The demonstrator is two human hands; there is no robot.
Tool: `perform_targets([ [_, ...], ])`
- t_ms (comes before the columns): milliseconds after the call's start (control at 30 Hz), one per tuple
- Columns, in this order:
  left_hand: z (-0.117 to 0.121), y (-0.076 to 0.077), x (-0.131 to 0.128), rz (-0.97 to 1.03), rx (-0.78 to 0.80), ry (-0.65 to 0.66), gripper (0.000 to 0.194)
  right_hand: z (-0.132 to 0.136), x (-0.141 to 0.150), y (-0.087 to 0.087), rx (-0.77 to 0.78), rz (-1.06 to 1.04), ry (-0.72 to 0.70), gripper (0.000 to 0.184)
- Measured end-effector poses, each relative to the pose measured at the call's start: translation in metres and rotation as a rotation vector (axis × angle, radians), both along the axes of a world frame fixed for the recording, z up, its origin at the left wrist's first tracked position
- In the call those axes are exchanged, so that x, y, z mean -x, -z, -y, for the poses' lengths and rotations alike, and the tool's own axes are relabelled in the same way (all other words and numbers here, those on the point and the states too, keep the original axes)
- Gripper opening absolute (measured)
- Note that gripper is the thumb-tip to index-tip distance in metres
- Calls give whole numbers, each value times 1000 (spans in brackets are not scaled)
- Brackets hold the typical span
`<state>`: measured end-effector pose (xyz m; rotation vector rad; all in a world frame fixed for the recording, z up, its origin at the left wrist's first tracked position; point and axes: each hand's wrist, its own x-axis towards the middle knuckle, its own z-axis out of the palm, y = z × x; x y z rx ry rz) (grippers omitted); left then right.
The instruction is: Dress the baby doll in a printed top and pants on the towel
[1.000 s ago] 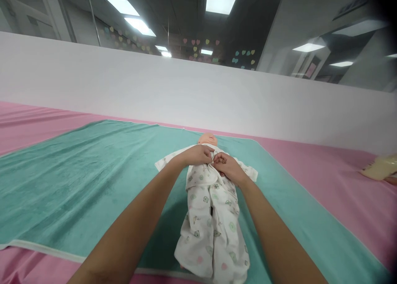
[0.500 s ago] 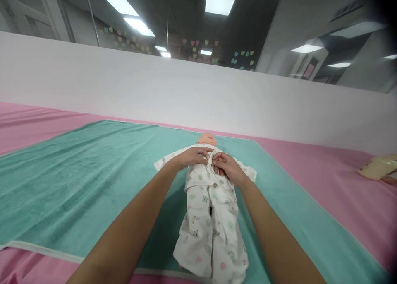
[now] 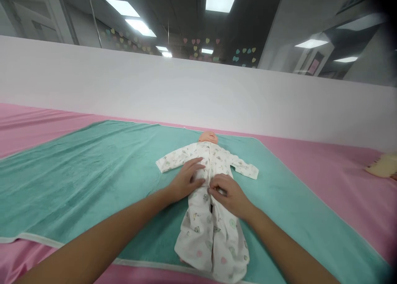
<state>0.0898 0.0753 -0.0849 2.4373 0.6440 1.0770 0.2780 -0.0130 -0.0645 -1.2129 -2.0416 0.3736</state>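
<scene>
Both hands now at waist level of the garment; chest front uncovered

The printed garment (image 3: 198, 242) lies on its back on the doll, of which the head (image 3: 207, 137) shows at the far end. It rests on the green cloth (image 3: 93, 184), a little right of the middle of the view, with the leg part towards the near edge. The left sleeve (image 3: 173, 160) and right sleeve (image 3: 246, 169) are spread outward to either side.

Change noted: half a second ago both hands met high on the chest, with a turned-up strip of cloth between them. They now stand lower, near the waist, and the chest is in open view. Its two front edges meet along a seam line (image 3: 209, 157) running from the neck down to the hands. In my judgement the handling of the upper front has given way to handling of the middle; whether any fastening there is done up cannot be told.

Left hand (image 3: 186, 179): laid on the left side of the garment, fingers spread and thumb apart, steadying rather than gripping, as far as can be judged. Right hand (image 3: 230, 195): fingers curled, thumb and forefinger brought together and apparently pinching the front edge at the waist.

Surroundings: a pink sheet (image 3: 313, 155) lies under the green cloth, a white wall (image 3: 149, 85) stands beyond it, and a pale yellow object (image 3: 382, 166), not identifiable, sits at the far right edge
</scene>
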Motion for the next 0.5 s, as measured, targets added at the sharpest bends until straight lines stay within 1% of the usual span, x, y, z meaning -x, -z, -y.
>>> perform_targets([
  [67,11,-3,15,-68,-8,20,33,7,-7,1,73,-96,-26,23],
  [100,14,-5,20,-91,-24,22,32,8,-11,1,113,-170,-5,27],
  [167,13,-11,27,-135,-99,17,29,8,-18,0,173,-320,87,33],
  [233,10,-16,29,-198,-214,4,24,4,-24,0,194,-435,214,35],
  [333,8,-20,28,-308,-348,-42,18,-4,-30,4,226,-525,388,38],
  [433,15,-23,27,-334,-356,-95,20,-11,-33,11,269,-574,468,40],
  [500,22,-24,27,-299,-313,-75,18,-15,-35,14,282,-603,483,39],
])
